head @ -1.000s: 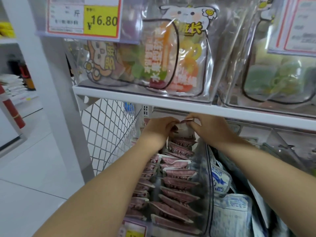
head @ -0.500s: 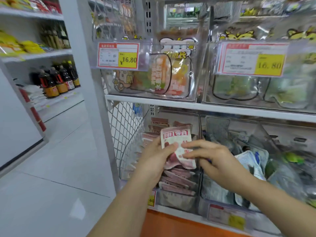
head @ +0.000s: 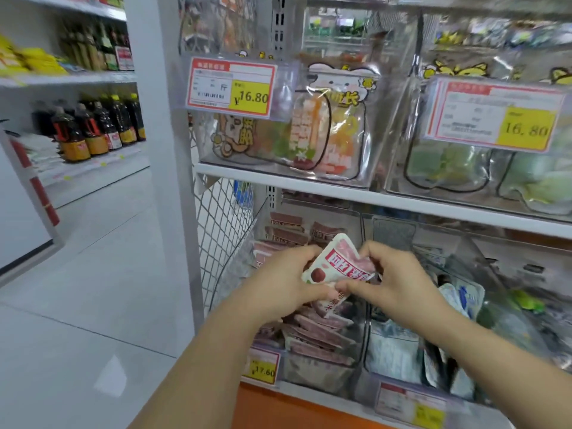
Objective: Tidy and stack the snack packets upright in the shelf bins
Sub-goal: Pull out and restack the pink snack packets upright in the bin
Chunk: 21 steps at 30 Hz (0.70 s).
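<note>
Both hands are working close in front of the lower shelf: the left hand (head: 278,286) is curling its fingers round the lower-left end of one red-and-white packet (head: 337,263), and the right hand (head: 399,286) is pinching its upper-right end between thumb and fingertips. So the packet is sitting between the two hands, equally near to each, printed face towards the camera, and its long axis is running on a slant from lower left to upper right (not upright yet). It looks as if it is needing a turn to vertical before it goes down. Directly below and just behind the hands the clear bin (head: 315,370) is waiting, and its pink packets (head: 322,332) are lying flat and overlapped rather than standing. A yellow price tag (head: 263,371) is hanging at its front left. Just to the right, a neighbouring bin (head: 393,351) is holding pale blue-and-white bags. Wire mesh (head: 223,218) is closing off the left side, and the white shelf (head: 340,193) overhead is limiting the headroom. Far left, dark bottles (head: 93,128) are lining another aisle.
</note>
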Each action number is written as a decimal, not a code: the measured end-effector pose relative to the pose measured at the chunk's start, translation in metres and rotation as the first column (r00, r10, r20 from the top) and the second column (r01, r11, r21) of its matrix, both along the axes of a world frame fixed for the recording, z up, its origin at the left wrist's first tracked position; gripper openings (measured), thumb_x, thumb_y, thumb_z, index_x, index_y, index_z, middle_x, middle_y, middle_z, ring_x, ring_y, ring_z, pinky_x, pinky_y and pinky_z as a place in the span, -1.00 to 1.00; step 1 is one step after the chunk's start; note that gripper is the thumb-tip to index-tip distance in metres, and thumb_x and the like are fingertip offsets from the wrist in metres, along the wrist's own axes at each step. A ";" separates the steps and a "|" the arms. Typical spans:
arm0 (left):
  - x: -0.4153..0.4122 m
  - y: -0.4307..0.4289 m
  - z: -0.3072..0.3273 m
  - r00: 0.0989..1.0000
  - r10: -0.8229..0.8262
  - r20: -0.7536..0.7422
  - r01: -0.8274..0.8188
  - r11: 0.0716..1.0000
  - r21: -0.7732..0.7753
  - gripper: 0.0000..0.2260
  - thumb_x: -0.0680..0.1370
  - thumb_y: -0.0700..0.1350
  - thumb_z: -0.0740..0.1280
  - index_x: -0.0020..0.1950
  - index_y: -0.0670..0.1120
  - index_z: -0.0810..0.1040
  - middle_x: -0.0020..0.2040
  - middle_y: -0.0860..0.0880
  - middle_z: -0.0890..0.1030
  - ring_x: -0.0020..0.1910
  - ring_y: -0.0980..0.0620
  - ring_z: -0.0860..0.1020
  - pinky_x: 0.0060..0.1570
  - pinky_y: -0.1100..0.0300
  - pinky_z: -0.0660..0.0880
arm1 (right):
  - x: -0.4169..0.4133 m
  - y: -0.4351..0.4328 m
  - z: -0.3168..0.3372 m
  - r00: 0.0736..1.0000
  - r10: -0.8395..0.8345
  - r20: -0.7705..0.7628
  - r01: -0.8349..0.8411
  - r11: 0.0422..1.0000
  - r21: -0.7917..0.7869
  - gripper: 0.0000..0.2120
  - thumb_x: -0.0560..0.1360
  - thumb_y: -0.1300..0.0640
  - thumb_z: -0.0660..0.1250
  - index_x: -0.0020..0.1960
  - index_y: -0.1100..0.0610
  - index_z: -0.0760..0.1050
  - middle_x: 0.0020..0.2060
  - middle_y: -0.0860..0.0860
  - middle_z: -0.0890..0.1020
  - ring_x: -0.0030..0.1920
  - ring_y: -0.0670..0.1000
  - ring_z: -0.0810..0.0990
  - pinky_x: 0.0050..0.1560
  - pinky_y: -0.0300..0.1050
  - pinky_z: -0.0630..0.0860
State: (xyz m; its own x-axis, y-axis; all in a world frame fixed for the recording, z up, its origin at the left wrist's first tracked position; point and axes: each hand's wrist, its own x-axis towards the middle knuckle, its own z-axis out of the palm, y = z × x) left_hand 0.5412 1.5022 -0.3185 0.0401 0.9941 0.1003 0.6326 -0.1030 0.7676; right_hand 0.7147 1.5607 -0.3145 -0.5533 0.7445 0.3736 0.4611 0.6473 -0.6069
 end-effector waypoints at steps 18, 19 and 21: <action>0.009 -0.004 0.002 0.953 0.176 -0.246 -0.173 0.984 0.031 -0.83 0.46 -0.02 0.42 -0.03 -0.07 0.59 -0.19 0.00 0.64 -0.23 0.05 0.58 -0.22 0.17 0.50 | 0.015 -0.015 0.004 0.985 -0.008 -0.174 -0.020 0.987 -0.157 -0.87 0.35 0.17 0.49 -0.18 -0.03 0.60 -0.30 -0.25 0.66 -0.32 -0.27 0.56 -0.27 -0.44 0.41; 0.007 -0.004 0.001 0.948 0.248 -0.200 -0.234 0.968 0.090 -0.84 0.49 -0.05 0.40 0.02 -0.07 0.59 -0.18 0.02 0.63 -0.24 0.09 0.57 -0.23 0.20 0.49 | 0.014 -0.014 0.005 0.975 -0.052 -0.214 0.037 0.996 -0.076 -0.85 0.35 0.18 0.49 -0.19 -0.06 0.60 -0.31 -0.26 0.65 -0.28 -0.27 0.57 -0.25 -0.46 0.41; 0.000 -0.004 -0.001 0.919 0.385 -0.087 -0.365 0.913 0.183 -0.80 0.54 -0.09 0.33 0.16 -0.02 0.56 -0.14 0.12 0.60 -0.28 0.21 0.52 -0.30 0.35 0.44 | 0.010 -0.009 0.005 0.964 -0.095 -0.247 0.140 0.975 0.171 -0.82 0.36 0.20 0.49 -0.10 -0.04 0.63 -0.25 -0.27 0.66 -0.17 -0.24 0.59 -0.13 -0.46 0.45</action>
